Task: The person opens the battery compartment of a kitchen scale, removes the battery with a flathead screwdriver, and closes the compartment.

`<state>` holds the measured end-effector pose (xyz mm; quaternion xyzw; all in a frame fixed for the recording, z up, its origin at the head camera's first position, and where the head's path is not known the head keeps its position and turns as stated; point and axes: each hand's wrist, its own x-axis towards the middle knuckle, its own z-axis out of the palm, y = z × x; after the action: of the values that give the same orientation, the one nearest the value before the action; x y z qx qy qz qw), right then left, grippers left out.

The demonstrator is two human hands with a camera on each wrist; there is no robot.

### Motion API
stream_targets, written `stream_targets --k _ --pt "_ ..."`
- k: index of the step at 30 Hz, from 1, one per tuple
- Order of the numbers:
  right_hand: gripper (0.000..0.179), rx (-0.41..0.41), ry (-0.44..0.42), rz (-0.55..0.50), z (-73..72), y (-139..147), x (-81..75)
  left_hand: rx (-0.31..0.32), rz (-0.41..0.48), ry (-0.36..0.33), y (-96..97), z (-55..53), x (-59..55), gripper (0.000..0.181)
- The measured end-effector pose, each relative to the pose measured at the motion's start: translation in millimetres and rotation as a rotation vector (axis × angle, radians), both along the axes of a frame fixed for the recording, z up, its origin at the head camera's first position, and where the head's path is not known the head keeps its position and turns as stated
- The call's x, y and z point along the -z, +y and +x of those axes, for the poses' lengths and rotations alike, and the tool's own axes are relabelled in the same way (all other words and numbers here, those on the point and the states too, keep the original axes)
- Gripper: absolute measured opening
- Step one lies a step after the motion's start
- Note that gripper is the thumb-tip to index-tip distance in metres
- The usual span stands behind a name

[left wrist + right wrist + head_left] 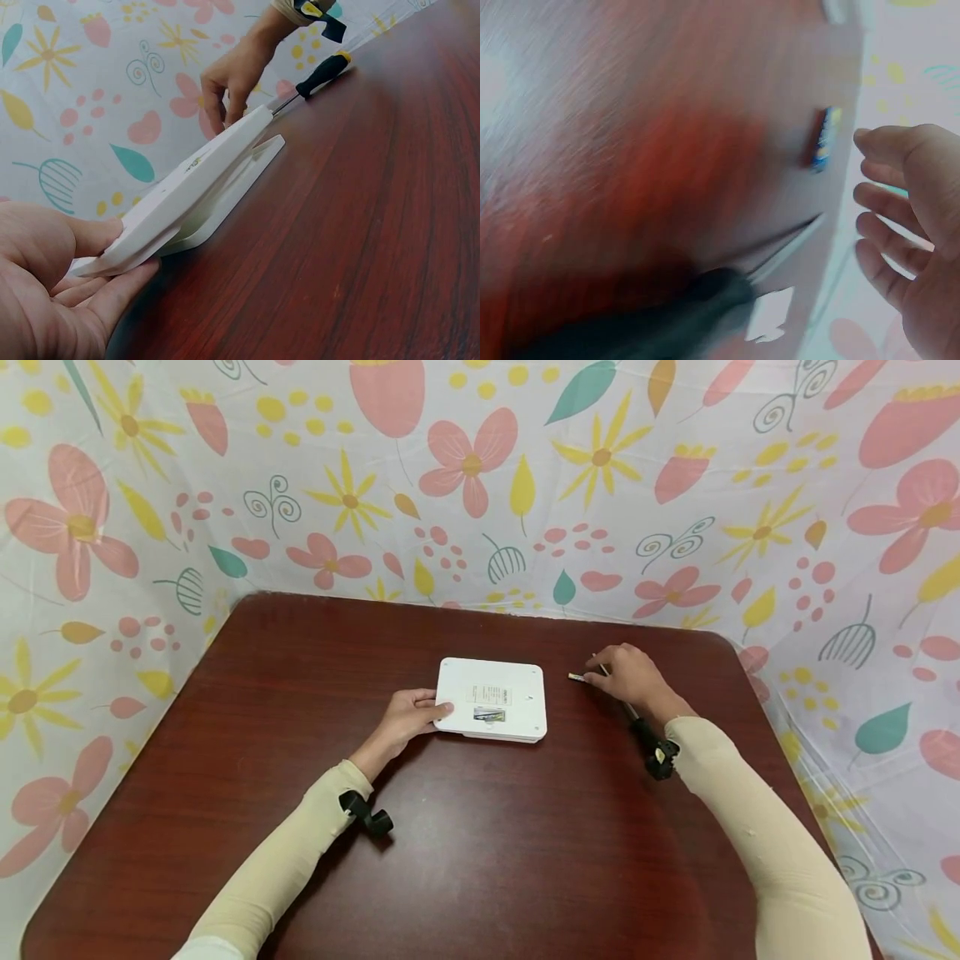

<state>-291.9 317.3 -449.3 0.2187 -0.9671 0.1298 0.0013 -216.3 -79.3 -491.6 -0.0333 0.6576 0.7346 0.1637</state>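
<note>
A flat white device (491, 681) lies underside up, with a label and an uncovered battery slot (490, 714) that has a battery in it. At its near left corner my left hand (405, 718) pinches the edge, thumb on top and fingers below (112, 292). Its upper slab stands tilted over a lower white plate (225, 214). My right hand (630, 677) hovers beside a loose small battery (825, 141), fingers loosely bent and apart from it. A screwdriver (324, 73) with a black handle lies under that hand.
A small white tabbed piece (771, 311) lies beside the screwdriver shaft. The dark red wooden table (465, 860) meets a flower-printed curtain (472, 543) along its far edge. Black wrist mounts (367, 817) stick out from both sleeves.
</note>
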Motion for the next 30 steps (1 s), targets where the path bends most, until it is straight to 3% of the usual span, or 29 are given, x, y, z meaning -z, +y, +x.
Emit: stream_targets --k 11,19,30 --pt "0.028 -0.107 -0.003 -0.158 27.8 -47.8 -42.7 -0.01 0.004 0.003 -1.9 -0.4 -1.6 0.043" --pt "0.026 -0.192 -0.039 -0.246 49.9 -90.2 -44.1 -0.007 0.007 -0.005 -1.5 0.5 -0.6 0.043" --pt "0.013 -0.362 -0.004 -0.167 59.3 -139.7 -28.7 -0.001 0.019 0.001 -0.4 0.6 2.0 0.042"
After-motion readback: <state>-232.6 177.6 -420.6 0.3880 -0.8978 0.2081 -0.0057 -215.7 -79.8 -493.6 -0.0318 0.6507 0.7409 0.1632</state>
